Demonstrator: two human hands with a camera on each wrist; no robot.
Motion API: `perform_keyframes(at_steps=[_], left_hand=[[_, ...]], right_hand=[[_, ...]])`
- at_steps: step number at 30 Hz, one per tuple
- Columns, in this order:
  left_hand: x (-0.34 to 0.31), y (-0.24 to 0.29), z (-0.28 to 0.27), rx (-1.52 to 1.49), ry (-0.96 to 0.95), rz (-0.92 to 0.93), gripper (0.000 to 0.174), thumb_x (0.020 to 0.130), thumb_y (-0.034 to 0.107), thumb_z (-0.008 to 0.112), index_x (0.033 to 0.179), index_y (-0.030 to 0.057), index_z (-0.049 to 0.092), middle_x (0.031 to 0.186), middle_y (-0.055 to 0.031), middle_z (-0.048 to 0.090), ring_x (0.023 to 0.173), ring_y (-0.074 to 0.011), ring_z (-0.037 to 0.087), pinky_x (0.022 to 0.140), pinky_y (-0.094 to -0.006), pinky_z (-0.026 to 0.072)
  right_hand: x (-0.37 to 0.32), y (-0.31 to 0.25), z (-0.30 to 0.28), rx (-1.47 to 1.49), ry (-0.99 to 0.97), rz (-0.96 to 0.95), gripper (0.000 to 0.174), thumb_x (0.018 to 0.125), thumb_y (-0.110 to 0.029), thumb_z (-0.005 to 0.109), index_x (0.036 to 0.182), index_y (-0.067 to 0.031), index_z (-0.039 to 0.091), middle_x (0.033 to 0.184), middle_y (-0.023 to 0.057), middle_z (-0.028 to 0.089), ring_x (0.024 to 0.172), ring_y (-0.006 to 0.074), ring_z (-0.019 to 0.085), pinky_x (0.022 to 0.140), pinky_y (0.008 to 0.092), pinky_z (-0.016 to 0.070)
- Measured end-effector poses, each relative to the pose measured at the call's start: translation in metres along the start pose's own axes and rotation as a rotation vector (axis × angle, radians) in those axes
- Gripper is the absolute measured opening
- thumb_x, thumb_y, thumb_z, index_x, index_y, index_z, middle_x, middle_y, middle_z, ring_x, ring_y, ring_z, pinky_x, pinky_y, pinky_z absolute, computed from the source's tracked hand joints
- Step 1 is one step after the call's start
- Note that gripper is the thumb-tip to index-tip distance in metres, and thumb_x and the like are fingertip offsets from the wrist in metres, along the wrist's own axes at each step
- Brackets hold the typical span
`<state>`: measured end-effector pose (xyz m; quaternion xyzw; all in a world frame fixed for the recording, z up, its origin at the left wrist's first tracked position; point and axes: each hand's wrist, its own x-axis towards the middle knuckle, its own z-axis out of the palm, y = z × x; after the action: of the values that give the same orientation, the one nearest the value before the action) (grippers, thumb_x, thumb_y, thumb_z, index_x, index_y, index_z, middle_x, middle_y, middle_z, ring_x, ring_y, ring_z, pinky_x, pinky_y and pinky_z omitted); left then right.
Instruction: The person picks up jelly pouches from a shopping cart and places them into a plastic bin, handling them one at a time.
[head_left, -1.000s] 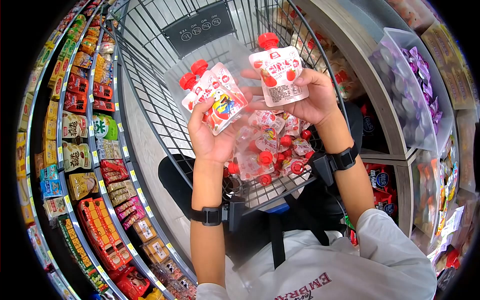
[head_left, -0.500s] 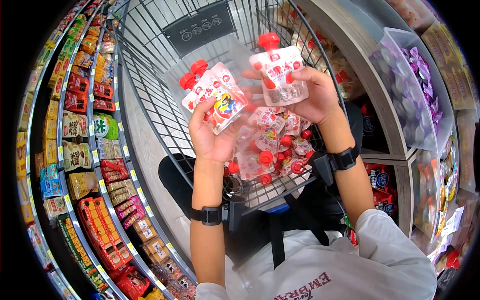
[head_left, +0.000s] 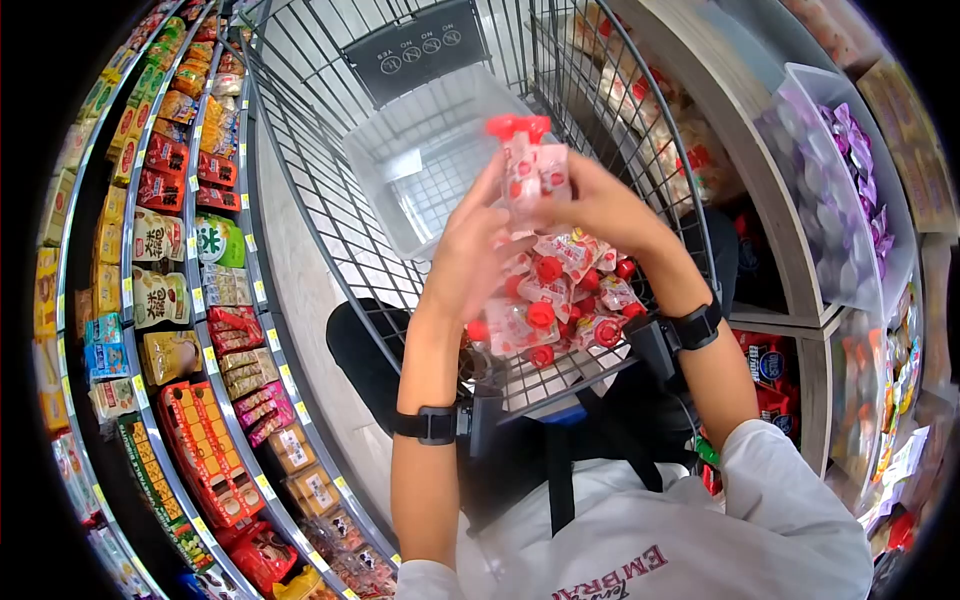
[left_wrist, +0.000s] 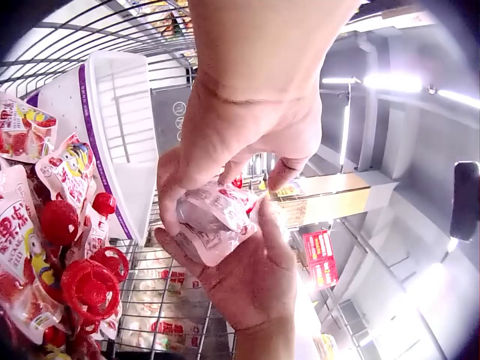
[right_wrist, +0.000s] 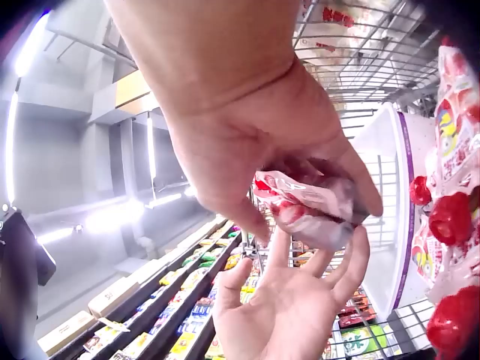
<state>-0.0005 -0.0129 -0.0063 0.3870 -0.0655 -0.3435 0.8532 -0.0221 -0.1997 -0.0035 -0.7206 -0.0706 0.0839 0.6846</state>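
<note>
Several red-capped pouches (head_left: 538, 178) stand bunched together above the cart, blurred in the head view. My right hand (head_left: 605, 205) grips them from the right; in the right wrist view its fingers curl round the pouches (right_wrist: 311, 206). My left hand (head_left: 468, 250) is at their left side. Seen in the right wrist view, the left hand (right_wrist: 285, 307) lies palm up with loosely spread fingers, tips at the pouches' lower edge. More pouches (head_left: 525, 325) lie piled in the near end of the cart, caps pointing various ways.
The wire cart (head_left: 300, 200) holds a clear plastic bin (head_left: 425, 150) beyond the pile. Snack shelves (head_left: 200, 330) run along the left. On the right are a wooden display unit (head_left: 735, 130) and a translucent bin (head_left: 800, 190) with purple-wrapped items.
Both hands have come together, bringing the left hand's pouches against the right hand's one. The left hand's fingers have loosened. The head view has shifted slightly, showing more of the clear bin.
</note>
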Motion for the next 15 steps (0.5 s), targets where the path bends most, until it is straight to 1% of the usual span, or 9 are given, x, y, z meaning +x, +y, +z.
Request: perform_keyframes(at_steps=[1, 2, 3, 4, 5, 6, 9, 11, 15], left_hand=[[-0.001, 0.000, 0.001, 0.003, 0.004, -0.005, 0.055, 0.088, 0.006, 0.054, 0.141, 0.0095, 0.038, 0.130, -0.0120, 0.047, 0.113, -0.0218, 0.052, 0.095, -0.0411, 0.0470], [-0.001, 0.001, 0.004, 0.122, 0.077, 0.046, 0.051, 0.089, 0.005, 0.055, 0.138, 0.0093, 0.041, 0.127, -0.0112, 0.049, 0.110, -0.0210, 0.054, 0.092, -0.0401, 0.0492], [-0.001, 0.001, 0.005, 0.240, 0.146, 0.097, 0.047, 0.089, 0.005, 0.056, 0.135, 0.0092, 0.045, 0.125, -0.0105, 0.051, 0.107, -0.0201, 0.056, 0.089, -0.0391, 0.0514], [-0.001, -0.001, 0.005, 0.216, 0.178, 0.126, 0.042, 0.088, 0.002, 0.058, 0.129, 0.0075, 0.049, 0.120, -0.0089, 0.054, 0.103, -0.0184, 0.059, 0.083, -0.0375, 0.0546], [-0.001, -0.001, 0.005, 0.215, 0.175, 0.122, 0.042, 0.088, 0.002, 0.058, 0.129, 0.0075, 0.049, 0.120, -0.0089, 0.054, 0.103, -0.0184, 0.059, 0.083, -0.0375, 0.0546], [-0.001, -0.001, 0.005, 0.242, 0.182, 0.142, 0.042, 0.087, 0.001, 0.059, 0.127, 0.0073, 0.050, 0.120, -0.0089, 0.053, 0.104, -0.0182, 0.058, 0.083, -0.0378, 0.0548], [-0.002, -0.002, 0.002, 0.249, 0.194, 0.190, 0.040, 0.085, 0.000, 0.062, 0.123, 0.0057, 0.052, 0.121, -0.0092, 0.052, 0.106, -0.0182, 0.057, 0.084, -0.0388, 0.0545], [0.001, -0.001, 0.002, 0.228, 0.199, 0.265, 0.036, 0.082, -0.005, 0.062, 0.117, 0.0025, 0.057, 0.122, -0.0090, 0.052, 0.101, -0.0159, 0.060, 0.078, -0.0264, 0.0538], [0.000, 0.002, 0.012, 0.176, 0.172, 0.277, 0.034, 0.082, -0.004, 0.062, 0.116, 0.0001, 0.058, 0.122, -0.0097, 0.052, 0.104, -0.0166, 0.058, 0.084, -0.0283, 0.0516]], right_hand=[[0.003, 0.002, -0.005, 0.126, 0.035, 0.088, 0.044, 0.085, -0.015, 0.064, 0.124, 0.0008, 0.051, 0.107, 0.0109, 0.063, 0.098, 0.0170, 0.062, 0.081, 0.0305, 0.0513], [0.007, 0.009, -0.008, 0.295, 0.049, 0.043, 0.037, 0.084, -0.009, 0.061, 0.118, 0.0024, 0.054, 0.102, 0.0090, 0.065, 0.090, 0.0156, 0.064, 0.075, 0.0281, 0.0530], [0.006, 0.002, -0.010, 0.445, 0.077, 0.100, 0.034, 0.083, -0.006, 0.060, 0.115, 0.0031, 0.055, 0.102, 0.0097, 0.065, 0.090, 0.0167, 0.065, 0.075, 0.0296, 0.0540], [0.005, 0.002, -0.015, 0.489, 0.048, 0.123, 0.036, 0.083, -0.004, 0.059, 0.118, 0.0035, 0.053, 0.107, 0.0111, 0.064, 0.094, 0.0181, 0.065, 0.080, 0.0309, 0.0539], [0.004, 0.003, -0.019, 0.531, 0.018, 0.146, 0.038, 0.083, -0.002, 0.058, 0.120, 0.0039, 0.051, 0.112, 0.0124, 0.063, 0.099, 0.0195, 0.065, 0.085, 0.0322, 0.0539], [0.003, 0.003, -0.019, 0.531, 0.022, 0.146, 0.038, 0.083, -0.002, 0.058, 0.120, 0.0039, 0.051, 0.112, 0.0124, 0.063, 0.099, 0.0195, 0.065, 0.085, 0.0322, 0.0539], [0.004, 0.001, -0.015, 0.536, 0.106, 0.143, 0.032, 0.083, -0.004, 0.060, 0.114, 0.0033, 0.056, 0.103, 0.0116, 0.065, 0.089, 0.0181, 0.066, 0.075, 0.0318, 0.0553], [0.004, -0.004, -0.017, 0.563, 0.152, 0.120, 0.030, 0.082, -0.003, 0.061, 0.112, 0.0036, 0.057, 0.101, 0.0118, 0.066, 0.087, 0.0184, 0.067, 0.074, 0.0321, 0.0559], [0.004, -0.004, -0.021, 0.546, 0.254, 0.094, 0.029, 0.081, -0.002, 0.063, 0.108, 0.0041, 0.058, 0.097, 0.0120, 0.067, 0.085, 0.0185, 0.068, 0.074, 0.0311, 0.0560]])
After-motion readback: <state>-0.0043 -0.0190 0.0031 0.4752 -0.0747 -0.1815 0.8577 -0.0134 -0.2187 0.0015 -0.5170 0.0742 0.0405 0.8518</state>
